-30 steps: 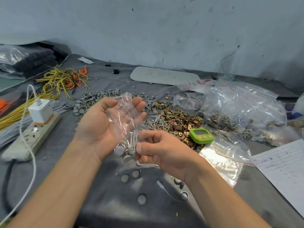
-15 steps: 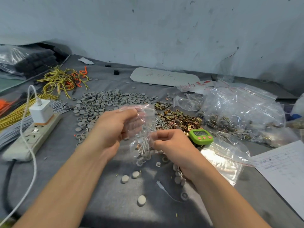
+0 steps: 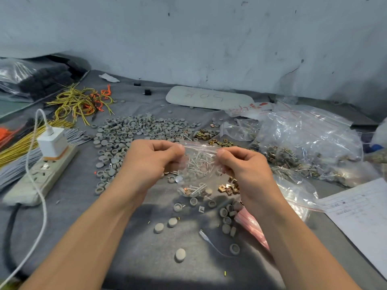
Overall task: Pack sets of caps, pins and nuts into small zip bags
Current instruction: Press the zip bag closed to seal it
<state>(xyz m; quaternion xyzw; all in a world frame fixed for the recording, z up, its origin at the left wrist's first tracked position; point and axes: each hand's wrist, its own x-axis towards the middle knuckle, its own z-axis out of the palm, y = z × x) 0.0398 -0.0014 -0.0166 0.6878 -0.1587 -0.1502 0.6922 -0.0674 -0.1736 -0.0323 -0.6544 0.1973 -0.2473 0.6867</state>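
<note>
A small clear zip bag (image 3: 199, 164) hangs between my hands above the grey table, with pins, caps and brass nuts at its bottom. My left hand (image 3: 152, 162) pinches the bag's top left corner. My right hand (image 3: 243, 166) pinches the top right corner, so the zip strip is stretched level. Behind lies a heap of grey caps (image 3: 134, 132). Brass nuts (image 3: 211, 137) and loose pins lie beyond the bag, and more nuts (image 3: 229, 188) sit under my right wrist. Loose caps (image 3: 180, 254) are scattered on the cloth in front.
A power strip (image 3: 39, 176) with a white charger (image 3: 53, 141) and cable lies at left, beside yellow wires (image 3: 79, 101). Large clear bags of packed sets (image 3: 303, 141) fill the right. Empty zip bags (image 3: 253, 225), a paper sheet (image 3: 362, 218) and a grey plate (image 3: 209, 97) are nearby.
My left hand turned from palm-up to pinching the bag's top. Both hands rose and spread apart, so the bag now hangs upright with its contents dropped to the bottom.
</note>
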